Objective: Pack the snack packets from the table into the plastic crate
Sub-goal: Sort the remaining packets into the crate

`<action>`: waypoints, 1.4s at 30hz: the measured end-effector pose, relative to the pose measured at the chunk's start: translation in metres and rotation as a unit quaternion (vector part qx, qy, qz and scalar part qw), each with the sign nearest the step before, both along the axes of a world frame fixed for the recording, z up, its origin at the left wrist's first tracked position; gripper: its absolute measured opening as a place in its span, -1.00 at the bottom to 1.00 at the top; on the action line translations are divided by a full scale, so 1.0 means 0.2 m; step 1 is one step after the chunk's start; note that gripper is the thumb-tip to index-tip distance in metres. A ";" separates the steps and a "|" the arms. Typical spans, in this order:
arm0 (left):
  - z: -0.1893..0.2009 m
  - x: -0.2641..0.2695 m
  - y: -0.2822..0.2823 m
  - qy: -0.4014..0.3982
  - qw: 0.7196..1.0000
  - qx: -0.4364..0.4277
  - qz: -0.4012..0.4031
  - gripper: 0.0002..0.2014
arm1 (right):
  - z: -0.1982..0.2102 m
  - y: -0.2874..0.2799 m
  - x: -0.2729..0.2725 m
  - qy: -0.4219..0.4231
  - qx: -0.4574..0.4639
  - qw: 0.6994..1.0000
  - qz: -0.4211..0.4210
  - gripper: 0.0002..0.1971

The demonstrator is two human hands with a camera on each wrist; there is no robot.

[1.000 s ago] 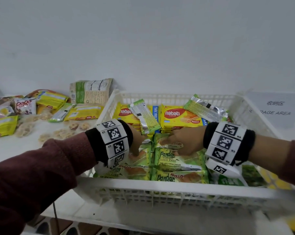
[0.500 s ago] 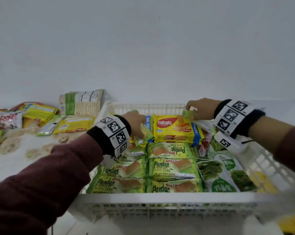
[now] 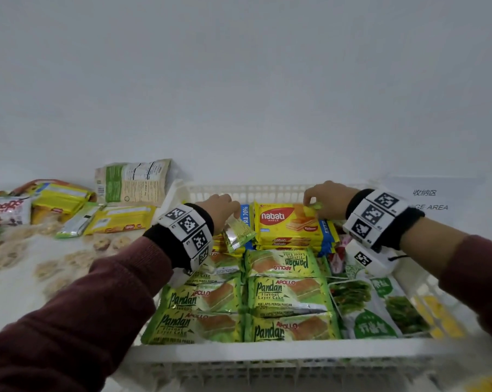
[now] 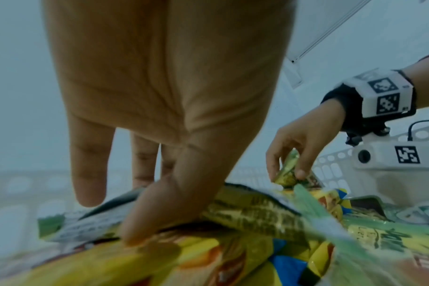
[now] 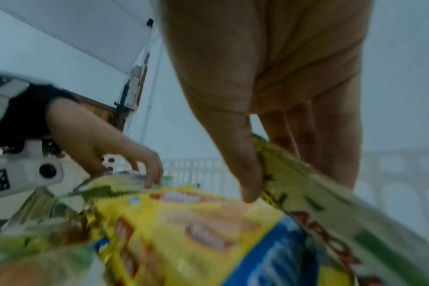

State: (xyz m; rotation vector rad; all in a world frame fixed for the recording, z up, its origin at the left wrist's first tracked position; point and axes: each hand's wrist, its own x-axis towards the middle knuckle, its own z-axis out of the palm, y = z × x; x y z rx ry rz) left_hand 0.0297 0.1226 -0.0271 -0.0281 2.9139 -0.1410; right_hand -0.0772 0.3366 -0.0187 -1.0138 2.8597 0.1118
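Observation:
The white plastic crate (image 3: 267,355) holds rows of green Pandan cake packets (image 3: 287,295), yellow Nabati wafer packs (image 3: 287,222) at the far end, and green snack bags (image 3: 380,309) on the right. My left hand (image 3: 233,219) pinches a small green packet (image 3: 237,232) that tilts down beside the Nabati stack; in the left wrist view thumb and fingers clamp this packet (image 4: 245,212). My right hand (image 3: 312,203) pinches another green packet (image 3: 316,206) over the Nabati stack's far right corner. The right wrist view shows the thumb (image 5: 250,174) pressed on that packet (image 5: 331,212).
On the table left of the crate lie yellow wafer packs (image 3: 120,222), a green bar packet (image 3: 78,224), a beige bag (image 3: 131,179) leaning on the wall, and several clear cookie packs (image 3: 69,264). A paper sign (image 3: 428,199) lies to the right. The wall stands close behind.
Both hands moved from the middle Pandan rows to the far end of the crate and took hold of the two green packets that lay on the Nabati packs.

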 end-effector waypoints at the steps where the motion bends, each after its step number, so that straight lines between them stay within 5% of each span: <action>1: -0.01 0.00 -0.01 0.003 1.000 0.000 0.000 -0.52 | 0.03 0.00 0.00 0.011 -0.014 1.000 0.004 -0.69; 7: -0.02 -0.01 -0.02 0.026 1.000 -0.009 -0.001 -0.53 | 0.32 0.07 0.04 0.037 -0.239 0.970 0.024 -0.59; 12: -0.01 -0.01 -0.04 0.016 1.000 -0.010 0.013 -0.48 | 0.27 0.04 0.04 -0.201 -0.448 0.871 -0.020 -0.60; 15: -0.01 0.01 -0.03 -0.021 0.998 -0.060 0.005 -0.49 | 0.10 0.00 0.02 -0.277 -0.393 0.874 -0.078 -0.63; 23: 0.02 0.00 -0.04 -0.068 0.993 -0.087 -0.042 -0.58 | -0.06 -0.01 -0.04 -0.239 -0.302 0.919 -0.087 -0.51; 28: 0.01 -0.01 -0.04 -0.019 1.000 -0.013 0.012 -0.53 | -0.04 -0.02 -0.02 -0.197 -0.272 0.940 -0.059 -0.76; 34: 0.04 0.00 -0.03 0.036 0.999 -0.028 -0.005 -0.62 | -0.04 -0.01 -0.01 -0.317 -0.363 0.875 -0.047 -0.94; 42: 0.18 0.07 -0.02 0.184 0.976 0.082 -0.084 -0.80 | 0.02 0.00 0.00 -0.266 -0.429 0.863 0.024 -0.83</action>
